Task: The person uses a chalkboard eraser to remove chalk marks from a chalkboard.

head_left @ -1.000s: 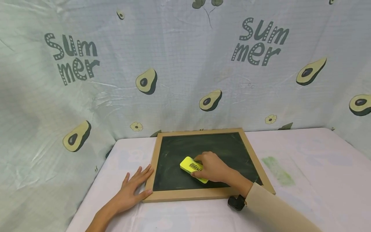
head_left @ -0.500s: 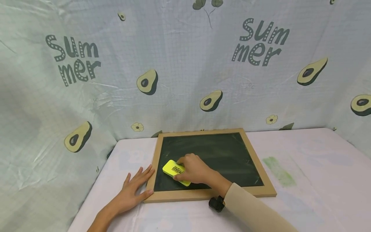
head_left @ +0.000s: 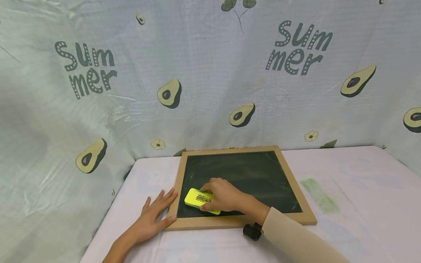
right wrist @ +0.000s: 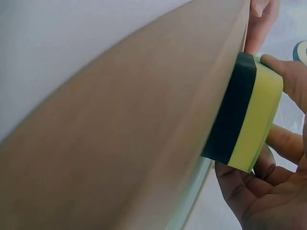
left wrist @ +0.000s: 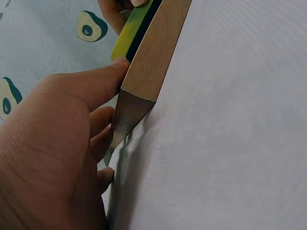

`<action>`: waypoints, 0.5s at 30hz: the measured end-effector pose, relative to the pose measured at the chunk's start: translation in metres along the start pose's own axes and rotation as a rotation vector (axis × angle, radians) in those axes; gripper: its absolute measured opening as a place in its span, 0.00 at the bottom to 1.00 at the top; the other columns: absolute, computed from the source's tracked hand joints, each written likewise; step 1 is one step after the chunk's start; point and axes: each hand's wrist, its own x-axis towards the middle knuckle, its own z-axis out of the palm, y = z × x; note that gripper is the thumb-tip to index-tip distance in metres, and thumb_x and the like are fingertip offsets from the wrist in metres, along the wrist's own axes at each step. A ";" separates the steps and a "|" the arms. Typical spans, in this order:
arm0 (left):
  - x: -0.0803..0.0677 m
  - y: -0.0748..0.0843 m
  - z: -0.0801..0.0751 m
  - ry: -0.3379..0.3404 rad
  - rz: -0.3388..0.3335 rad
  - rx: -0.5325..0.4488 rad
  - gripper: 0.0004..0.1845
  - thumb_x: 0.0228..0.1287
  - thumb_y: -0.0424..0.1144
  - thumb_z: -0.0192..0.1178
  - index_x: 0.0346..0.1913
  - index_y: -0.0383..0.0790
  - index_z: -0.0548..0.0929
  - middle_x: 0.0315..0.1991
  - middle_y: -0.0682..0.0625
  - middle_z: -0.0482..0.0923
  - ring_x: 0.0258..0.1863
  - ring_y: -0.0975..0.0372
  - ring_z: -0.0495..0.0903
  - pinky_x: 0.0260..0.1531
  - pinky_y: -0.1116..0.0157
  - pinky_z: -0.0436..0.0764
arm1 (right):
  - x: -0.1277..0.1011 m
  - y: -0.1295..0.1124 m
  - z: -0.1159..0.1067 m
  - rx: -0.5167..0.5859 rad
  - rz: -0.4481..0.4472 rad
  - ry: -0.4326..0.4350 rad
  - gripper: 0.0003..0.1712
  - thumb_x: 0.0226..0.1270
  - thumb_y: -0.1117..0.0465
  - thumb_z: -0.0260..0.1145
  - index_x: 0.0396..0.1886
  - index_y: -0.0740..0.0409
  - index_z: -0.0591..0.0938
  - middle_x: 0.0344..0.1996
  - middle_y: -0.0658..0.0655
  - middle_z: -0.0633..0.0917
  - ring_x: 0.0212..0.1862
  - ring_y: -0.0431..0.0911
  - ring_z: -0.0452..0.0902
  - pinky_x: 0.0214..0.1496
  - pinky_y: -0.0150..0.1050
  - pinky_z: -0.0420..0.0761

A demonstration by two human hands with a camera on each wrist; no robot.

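A small blackboard (head_left: 243, 175) in a light wooden frame lies on the table, with faint chalk smears on its dark face. My right hand (head_left: 227, 195) grips a yellow board eraser (head_left: 198, 197) near the board's lower left corner. In the right wrist view the eraser (right wrist: 254, 115) shows a dark felt layer facing the board, with thumb and fingers on its opposite sides. My left hand (head_left: 151, 219) rests with spread fingers on the left edge of the frame. The left wrist view shows that thumb (left wrist: 103, 81) at the frame's corner.
A pale pink cloth (head_left: 355, 182) covers the table, with a green smudge (head_left: 319, 195) right of the board. Behind stands a white curtain (head_left: 204, 120) printed with avocados and lettering. A black wrist device (head_left: 252, 231) sits under the right wrist.
My right hand has swept the eraser left across the board, then slightly down toward the lower frame edge. The left hand keeps its place on the frame.
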 end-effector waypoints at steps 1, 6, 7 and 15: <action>0.000 0.000 0.000 -0.002 0.001 0.001 0.36 0.63 0.53 0.60 0.72 0.47 0.65 0.73 0.49 0.55 0.72 0.41 0.46 0.60 0.34 0.33 | -0.002 0.001 -0.001 0.000 0.001 -0.002 0.32 0.53 0.43 0.74 0.56 0.54 0.82 0.36 0.46 0.78 0.33 0.38 0.67 0.32 0.32 0.70; 0.000 0.000 -0.001 0.007 0.019 -0.005 0.36 0.63 0.52 0.60 0.72 0.45 0.65 0.73 0.48 0.55 0.71 0.40 0.47 0.59 0.33 0.34 | -0.015 0.011 -0.008 -0.008 0.014 -0.004 0.32 0.54 0.44 0.73 0.56 0.54 0.82 0.34 0.46 0.76 0.31 0.39 0.67 0.29 0.32 0.70; 0.000 -0.001 -0.001 0.011 0.024 -0.007 0.36 0.63 0.51 0.61 0.72 0.45 0.65 0.73 0.47 0.55 0.71 0.39 0.47 0.59 0.33 0.34 | -0.018 0.013 -0.009 -0.011 0.020 -0.002 0.32 0.54 0.44 0.73 0.56 0.54 0.82 0.33 0.46 0.75 0.31 0.39 0.66 0.29 0.32 0.70; 0.001 -0.001 -0.001 0.017 0.049 -0.027 0.35 0.63 0.50 0.61 0.71 0.44 0.65 0.73 0.45 0.56 0.71 0.38 0.48 0.58 0.32 0.34 | -0.042 0.036 -0.019 -0.046 0.067 0.047 0.31 0.53 0.44 0.74 0.54 0.55 0.83 0.31 0.45 0.75 0.30 0.40 0.66 0.29 0.34 0.70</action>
